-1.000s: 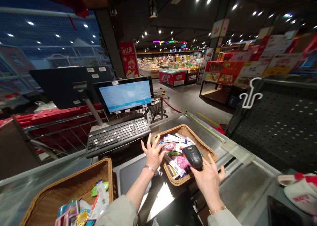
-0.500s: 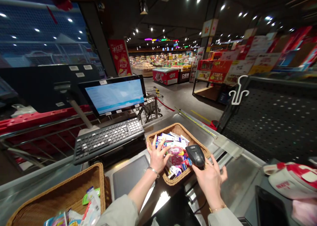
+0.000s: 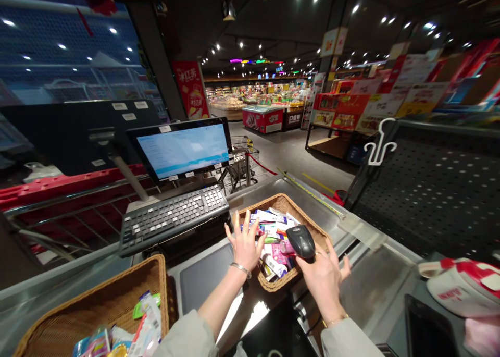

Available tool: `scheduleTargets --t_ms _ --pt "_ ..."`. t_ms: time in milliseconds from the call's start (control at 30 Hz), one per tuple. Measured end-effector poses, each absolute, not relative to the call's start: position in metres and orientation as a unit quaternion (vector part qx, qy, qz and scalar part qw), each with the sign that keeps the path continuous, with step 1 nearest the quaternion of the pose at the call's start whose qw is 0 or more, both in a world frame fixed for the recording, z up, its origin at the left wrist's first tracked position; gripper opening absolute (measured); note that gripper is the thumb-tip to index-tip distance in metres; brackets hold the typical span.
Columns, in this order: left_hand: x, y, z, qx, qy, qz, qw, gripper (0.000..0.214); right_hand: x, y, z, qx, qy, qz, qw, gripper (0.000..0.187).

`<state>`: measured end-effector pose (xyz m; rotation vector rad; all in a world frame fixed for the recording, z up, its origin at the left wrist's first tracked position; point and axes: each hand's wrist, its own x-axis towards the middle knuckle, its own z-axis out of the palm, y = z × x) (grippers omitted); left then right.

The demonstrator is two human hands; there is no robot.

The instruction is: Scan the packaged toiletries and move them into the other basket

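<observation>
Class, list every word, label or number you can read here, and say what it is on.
"冰红茶": red banner.
Unreadable, too small or blurred: monitor screen, keyboard keys, packets in the basket, scanner, white bag, shelf signs.

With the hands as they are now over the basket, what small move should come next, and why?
Probably the left hand should close on one of the packets. Its fingers are spread open over the wicker basket and hold nothing, while the right hand grips the scanner just above the same heap.
</observation>
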<state>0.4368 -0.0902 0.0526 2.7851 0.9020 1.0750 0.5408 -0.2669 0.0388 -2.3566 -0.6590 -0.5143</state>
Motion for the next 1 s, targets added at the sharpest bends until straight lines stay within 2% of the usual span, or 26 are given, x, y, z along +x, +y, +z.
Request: scheduleTargets --t_ms 500,1000 --pt "0.367 -0.077 0.083 0.861 0.384 0.333 -0.023 0.048 0.502 -0.215 0.056 -0.856 -0.357 -0.178 0.328 0.036" --pt "0.267 -0.065 0.072 0.815 0.485 0.310 -0.063 0.053 0.442 -0.173 0.060 -0.788 -0.494 -0.122 0.348 0.029"
